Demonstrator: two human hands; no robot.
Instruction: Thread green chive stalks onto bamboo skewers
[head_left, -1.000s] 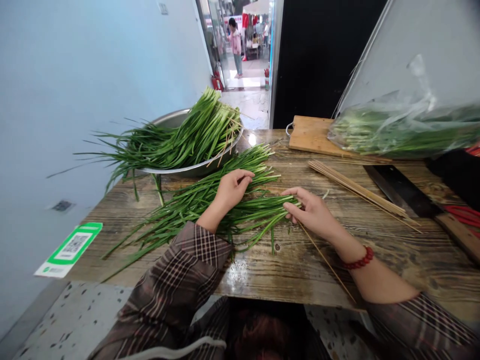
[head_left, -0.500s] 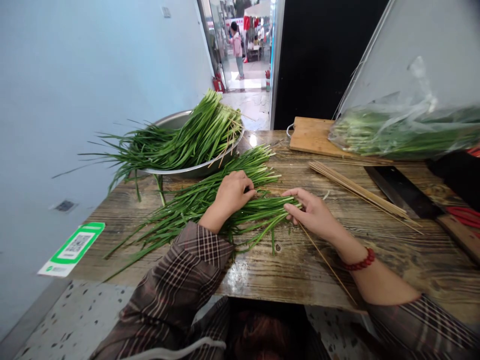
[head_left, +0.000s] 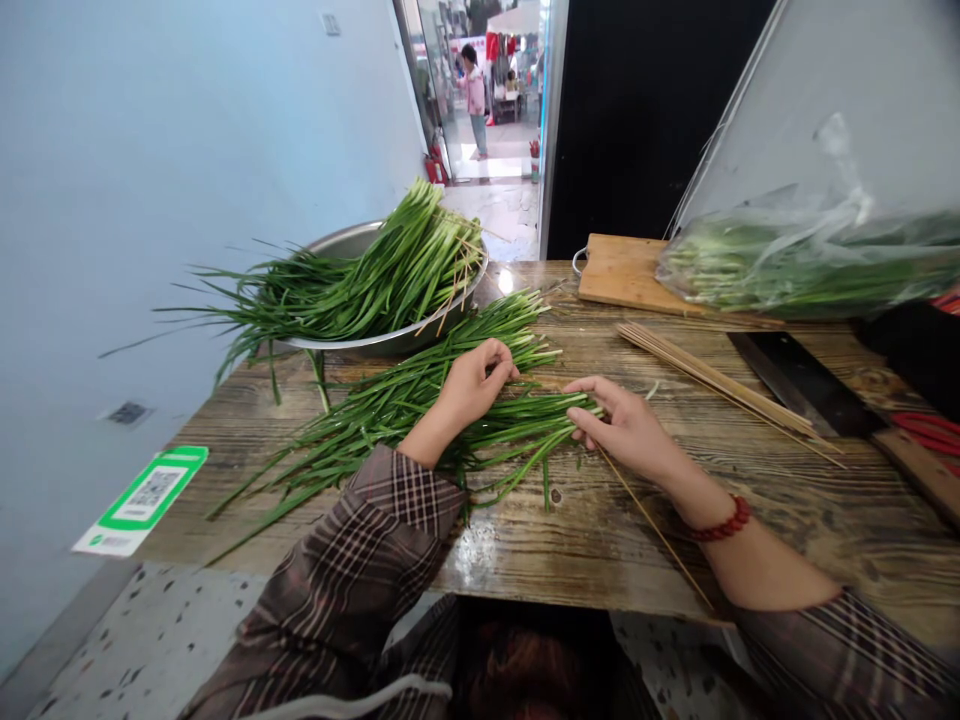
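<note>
Long green chives [head_left: 390, 400] lie spread over the wooden table, their pale ends toward the right. My left hand [head_left: 476, 382] is over them with its fingers curled together; whatever is between the fingertips is too small to make out. My right hand [head_left: 626, 425] pinches the pale ends of a small bunch of chives [head_left: 547, 408] between thumb and fingers. A thin bamboo skewer [head_left: 656, 525] runs from beneath that hand down to the table's front edge.
At the back left, a metal basin [head_left: 360, 345] holds more chives and skewers. To the right are a bundle of skewers [head_left: 720, 385], a cleaver [head_left: 806, 385], a cutting board [head_left: 626, 272] and bagged greens [head_left: 817, 260]. A person [head_left: 474, 95] stands beyond the doorway.
My left hand has shifted slightly to the right and lifted a little, its fingers curling closer together. My right hand keeps its place at the pale ends.
</note>
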